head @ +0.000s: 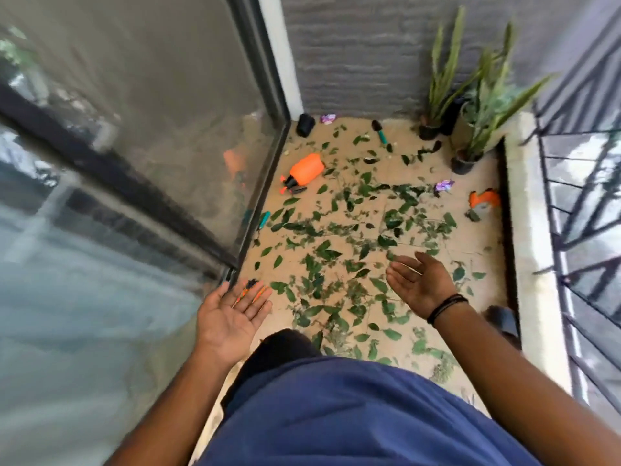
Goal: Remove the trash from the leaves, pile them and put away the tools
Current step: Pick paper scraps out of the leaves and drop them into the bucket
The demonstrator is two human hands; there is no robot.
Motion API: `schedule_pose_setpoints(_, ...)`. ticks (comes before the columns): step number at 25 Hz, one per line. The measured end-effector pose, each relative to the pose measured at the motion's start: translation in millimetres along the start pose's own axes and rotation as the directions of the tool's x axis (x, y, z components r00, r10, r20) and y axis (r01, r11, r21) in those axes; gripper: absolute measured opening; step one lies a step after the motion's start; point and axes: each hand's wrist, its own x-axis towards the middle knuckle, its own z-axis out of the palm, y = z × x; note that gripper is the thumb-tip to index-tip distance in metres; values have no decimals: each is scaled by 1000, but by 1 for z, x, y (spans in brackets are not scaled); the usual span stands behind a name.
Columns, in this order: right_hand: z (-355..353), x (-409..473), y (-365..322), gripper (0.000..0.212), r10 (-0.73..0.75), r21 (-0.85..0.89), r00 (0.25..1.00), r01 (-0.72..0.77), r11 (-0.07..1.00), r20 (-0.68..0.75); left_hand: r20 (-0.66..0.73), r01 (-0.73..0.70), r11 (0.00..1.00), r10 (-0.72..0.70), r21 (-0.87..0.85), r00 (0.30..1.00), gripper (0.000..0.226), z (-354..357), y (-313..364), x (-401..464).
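The floor (484,230) of this narrow balcony is strewn with leaves (339,237), thickest just beyond the fingers and thinning toward the far wall. Well past the fingers stand three potted plants (470,105) in the right corner; an orange sprayer (304,169) lies on its side far ahead of the left fingers, with a green trowel (381,132) farther still and a green-handled tool (263,220) by the glass door. The trash is small: one purple wrapper (444,186) well ahead of the right fingers, another (327,118) at the far wall, and an orange scrap (484,199) by the right kerb. Both the left hand (232,317) and right hand (420,284) hang palm-up, fingers spread and holding nothing. Nothing appears started yet. To do it well, pinch each wrapper out first, nearest one leading, so no litter gets swept into the pile; then rake leaves inward with flat palms.
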Motion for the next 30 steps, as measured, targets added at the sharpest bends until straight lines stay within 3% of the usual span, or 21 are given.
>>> schedule_pose_setpoints(6, -3, 21, -74, 34, -59, 141, 998, 64, 988, -37, 68, 141, 968, -158, 206, 985, 38, 131, -18, 68)
schedule_pose_setpoints(14, -11, 60, -225, 29, -169, 65, 976, 179, 982, -141, 143, 266, 912, -322, 314, 936, 34, 329, -50, 181)
schedule_pose_setpoints(18, -30, 64, -311, 28, -292, 75, 928, 317, 946, -231, 185, 291, 816, -429, 499, 884, 32, 442, -80, 220)
schedule_pose_setpoints(20, -47, 61, -334, 27, -295, 163, 911, 351, 922, -289, 190, 281, 791, -442, 543, 877, 30, 493, -88, 225)
schedule_pose_setpoints(23, -66, 67, -364, 22, -239, 294, 933, 316, 902, -267, 241, 269, 776, -471, 570, 848, 28, 561, -100, 235)
schedule_pose_setpoints(27, -69, 115, -428, 27, -227, 253, 929, 304, 918, -291, 212, 270, 760, -469, 591, 857, 27, 623, -111, 245)
schedule_pose_setpoints(30, -51, 161, -494, 30, -197, 187, 967, 226, 956, -160, 211, 217, 820, -375, 530, 903, 28, 655, -99, 248)
